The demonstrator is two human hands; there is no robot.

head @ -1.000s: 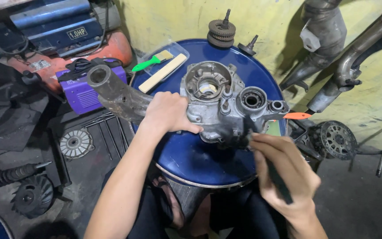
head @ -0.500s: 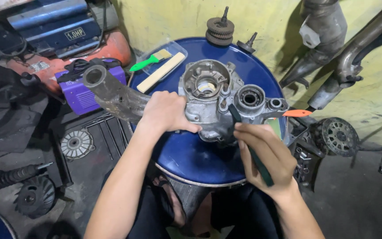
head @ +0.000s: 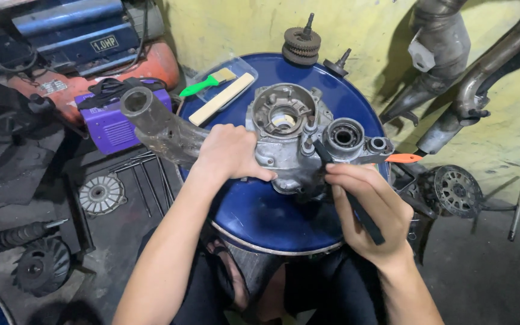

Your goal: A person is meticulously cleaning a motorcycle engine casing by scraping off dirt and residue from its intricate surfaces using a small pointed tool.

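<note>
Sitting on top of one blue drum (head: 254, 210), seen from above: one grey engine casing (head: 299, 135) with a round opening at its middle and a smaller bearing hole to its right. Lying near the drum's far-left edge: one pale wooden stick (head: 221, 99) and one green-handled brush (head: 207, 83); resting at the far rim — one stack of dark gears (head: 301, 42). Standing on the floor to the left: one purple box-shaped machine (head: 111, 117), with one ribbed round cover (head: 100, 194) lying below it.

Pressing down on the casing's left side with fingers spread and flat, not closed around anything: the left hand (head: 231, 153). Gripping one slim dark tool (head: 347, 192) between thumb and curled fingers: the right hand (head: 371, 210), with the tool's tip touching the casing just beside the bearing hole.

Compared with half a second ago — tool tip reaching slightly higher on the casing, right hand sitting nearer to it; left hand keeping the same place.
</note>
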